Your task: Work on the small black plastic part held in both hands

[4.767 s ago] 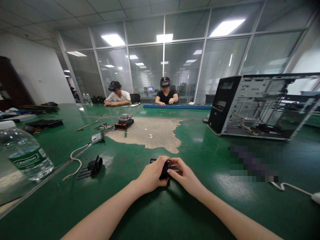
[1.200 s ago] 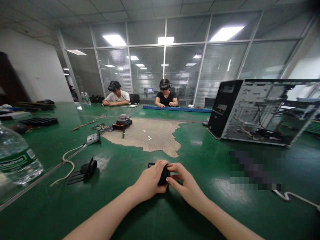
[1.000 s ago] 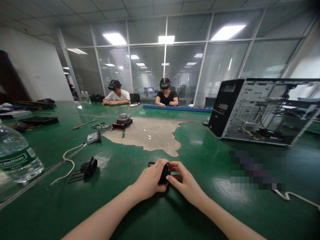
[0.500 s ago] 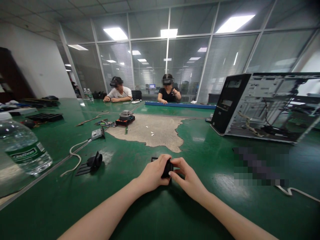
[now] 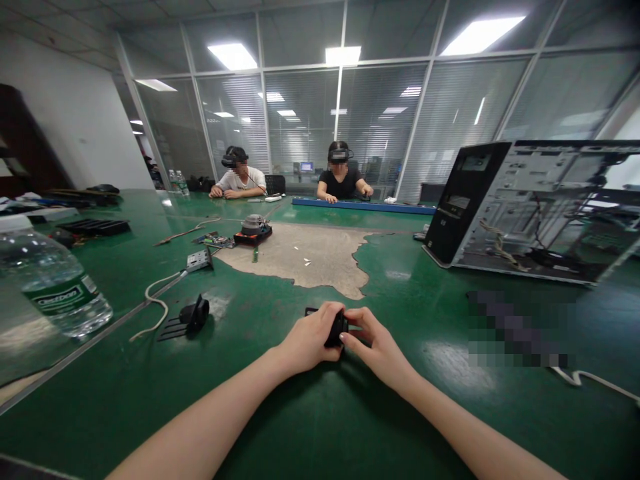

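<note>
A small black plastic part (image 5: 336,332) is held low over the green table, between both hands. My left hand (image 5: 314,337) wraps round it from the left, and a slotted end of the part shows beyond the knuckles. From the right, my right hand (image 5: 373,339) pinches its side with thumb and fingertips. Most of the part is covered by the fingers, so its exact kind cannot be made out. To the left lies a similar-looking black piece (image 5: 194,315) with flat slotted prongs and a round end.
An opened computer case (image 5: 470,207) stands at the right, near a blurred dark strip (image 5: 515,327) and a white cable. At left are a water bottle (image 5: 65,293) and a metal connector with cable (image 5: 199,259). A speaker-like part (image 5: 254,230) sits farther back. Two people sit opposite.
The view has shifted slightly. Both hands keep hold of the black part, with the right fingers moved a little on its side. A person opposite has lowered a raised hand.
</note>
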The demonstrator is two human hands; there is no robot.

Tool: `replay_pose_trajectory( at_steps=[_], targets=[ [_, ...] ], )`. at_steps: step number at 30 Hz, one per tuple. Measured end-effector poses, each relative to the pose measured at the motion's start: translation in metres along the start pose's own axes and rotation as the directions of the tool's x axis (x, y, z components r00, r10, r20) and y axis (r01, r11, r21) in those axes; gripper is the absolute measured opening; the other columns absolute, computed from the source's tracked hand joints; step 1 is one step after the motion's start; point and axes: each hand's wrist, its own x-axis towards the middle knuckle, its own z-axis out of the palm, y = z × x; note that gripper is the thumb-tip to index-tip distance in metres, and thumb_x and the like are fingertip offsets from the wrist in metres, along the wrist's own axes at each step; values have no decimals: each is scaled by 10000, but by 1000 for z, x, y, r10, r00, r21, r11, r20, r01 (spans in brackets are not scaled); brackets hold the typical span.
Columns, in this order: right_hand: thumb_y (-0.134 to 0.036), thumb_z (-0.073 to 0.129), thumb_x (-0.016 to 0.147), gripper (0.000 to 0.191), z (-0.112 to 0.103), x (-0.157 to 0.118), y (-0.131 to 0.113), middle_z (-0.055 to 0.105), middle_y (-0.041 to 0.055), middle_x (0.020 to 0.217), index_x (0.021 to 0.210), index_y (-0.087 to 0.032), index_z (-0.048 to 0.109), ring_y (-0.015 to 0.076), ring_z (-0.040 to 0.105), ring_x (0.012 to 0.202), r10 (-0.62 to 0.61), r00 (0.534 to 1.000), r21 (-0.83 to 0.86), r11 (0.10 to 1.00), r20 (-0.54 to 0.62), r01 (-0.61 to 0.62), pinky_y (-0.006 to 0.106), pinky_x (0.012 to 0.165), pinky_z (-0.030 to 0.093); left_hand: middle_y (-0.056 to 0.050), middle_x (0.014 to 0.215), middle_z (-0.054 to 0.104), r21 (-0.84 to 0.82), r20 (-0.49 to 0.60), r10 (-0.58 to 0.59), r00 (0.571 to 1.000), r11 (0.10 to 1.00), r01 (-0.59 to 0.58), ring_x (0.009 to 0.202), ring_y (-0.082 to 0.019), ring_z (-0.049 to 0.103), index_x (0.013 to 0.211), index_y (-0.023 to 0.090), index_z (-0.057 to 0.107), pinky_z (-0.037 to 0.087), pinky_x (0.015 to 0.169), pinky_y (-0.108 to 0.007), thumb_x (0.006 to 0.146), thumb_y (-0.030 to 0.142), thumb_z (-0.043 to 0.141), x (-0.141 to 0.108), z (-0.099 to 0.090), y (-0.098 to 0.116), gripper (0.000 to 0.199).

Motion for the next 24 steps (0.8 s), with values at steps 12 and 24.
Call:
replay_pose_trajectory(
  at_steps=[12,24],
  targets=[
    [-256,502,782,188,-1,2,-2,535,39,981,958,-208,456,171,558,923,72,997,0,997,25,-72,335,804,475,-56,1140,428,11,-16,5,1000,1000,-4,875,-202,535,1148,237,278,450,731,-327,636,221,581,1,0,-1,594],
    [-264,492,789,209,1,2,0,543,43,978,982,-207,435,156,572,873,91,996,8,996,24,-92,331,793,476,-54,1141,430,10,-13,-8,1000,1000,8,888,-207,538,1151,243,275,446,740,-330,626,222,597,1,1,-1,616]
  ],
)
